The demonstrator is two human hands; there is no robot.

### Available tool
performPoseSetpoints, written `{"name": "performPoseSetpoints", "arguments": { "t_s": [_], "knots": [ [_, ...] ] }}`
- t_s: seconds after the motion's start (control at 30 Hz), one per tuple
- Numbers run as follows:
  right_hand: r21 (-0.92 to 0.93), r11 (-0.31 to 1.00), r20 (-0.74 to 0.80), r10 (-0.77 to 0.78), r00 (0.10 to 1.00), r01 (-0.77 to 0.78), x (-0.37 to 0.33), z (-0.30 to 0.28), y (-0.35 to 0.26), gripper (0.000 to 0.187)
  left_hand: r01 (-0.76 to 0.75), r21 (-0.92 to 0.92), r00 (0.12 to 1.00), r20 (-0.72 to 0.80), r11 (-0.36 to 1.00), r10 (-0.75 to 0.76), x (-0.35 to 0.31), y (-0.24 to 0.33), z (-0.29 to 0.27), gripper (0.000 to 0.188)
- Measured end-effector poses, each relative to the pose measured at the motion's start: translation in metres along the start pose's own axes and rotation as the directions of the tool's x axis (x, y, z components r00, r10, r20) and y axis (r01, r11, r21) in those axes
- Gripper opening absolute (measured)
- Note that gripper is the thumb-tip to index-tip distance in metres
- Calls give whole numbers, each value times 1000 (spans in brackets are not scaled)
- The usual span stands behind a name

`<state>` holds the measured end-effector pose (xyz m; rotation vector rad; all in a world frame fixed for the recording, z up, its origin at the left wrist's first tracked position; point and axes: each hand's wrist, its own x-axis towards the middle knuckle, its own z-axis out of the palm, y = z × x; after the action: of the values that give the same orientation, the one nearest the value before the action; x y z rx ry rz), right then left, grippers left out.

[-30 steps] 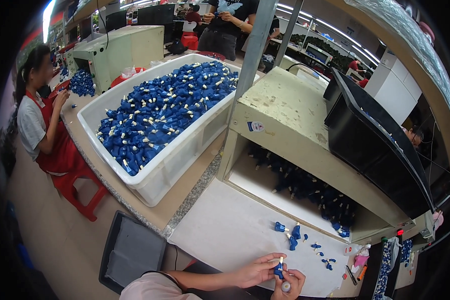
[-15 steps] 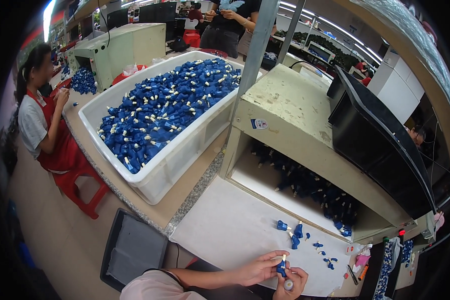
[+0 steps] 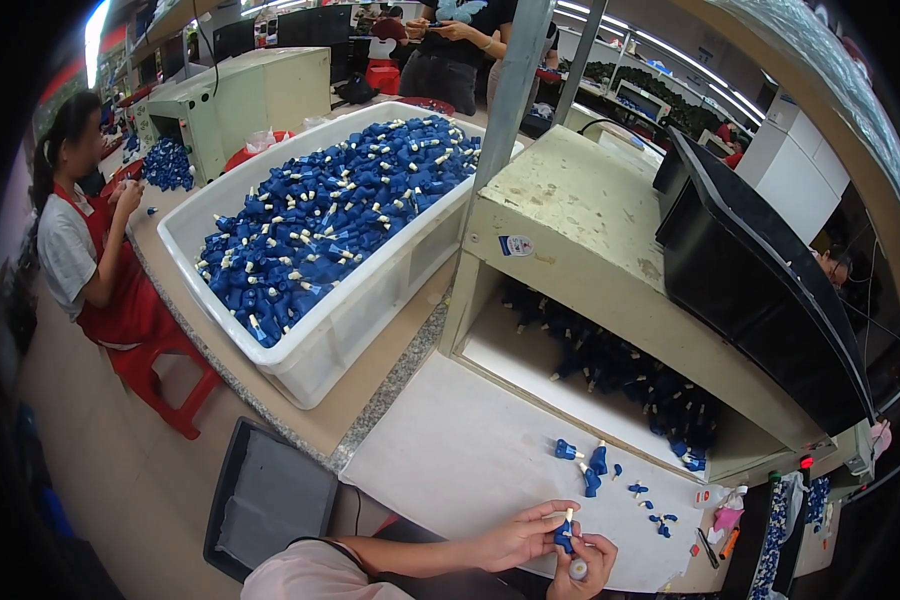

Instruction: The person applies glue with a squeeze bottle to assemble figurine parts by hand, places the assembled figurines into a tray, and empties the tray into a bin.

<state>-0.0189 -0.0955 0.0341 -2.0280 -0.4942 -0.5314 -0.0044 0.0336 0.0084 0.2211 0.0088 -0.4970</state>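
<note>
- In the head view, the left hand [image 3: 522, 538] pinches a blue piece [image 3: 564, 536] with a cream tip, held upright above the near edge of the white sheet [image 3: 440, 435].
- The right hand [image 3: 596, 566] is curled around a small round-ended item [image 3: 578, 569], its fingers also meeting the blue piece; how firmly it grips cannot be told.
- Because both hands crowd one small piece, a slip of the left fingers could drop it, and the round-ended item could knock or smear it.
- Beyond the hands, three larger blue pieces [image 3: 591, 484] lie close together; a careless forward sweep could scatter them.
- Right of those, tiny blue bits [image 3: 662, 524] lie loose; a brushing sleeve or wrist could carry them off.
- A dark pen [image 3: 708, 549] and an orange marker [image 3: 730, 543] lie near the right edge, where a nudge could roll them away.
- In the white tub [image 3: 315, 372], blue pieces are heaped high; a bump could spill some over its rim.
</note>
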Motion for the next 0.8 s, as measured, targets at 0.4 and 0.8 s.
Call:
{"name": "performPoseSetpoints", "arguments": {
  "t_s": [0.4,0.8],
  "knots": [
    [22,1000,6,20,1000,-21,-1,0,0,22,-8,12,1000,-2,1000,8,1,-2,-3,32],
    [-14,1000,14,-4,1000,4,0,-1,-2,24,6,25,1000,-6,1000,-6,0,0,2,36]
  ]
}}
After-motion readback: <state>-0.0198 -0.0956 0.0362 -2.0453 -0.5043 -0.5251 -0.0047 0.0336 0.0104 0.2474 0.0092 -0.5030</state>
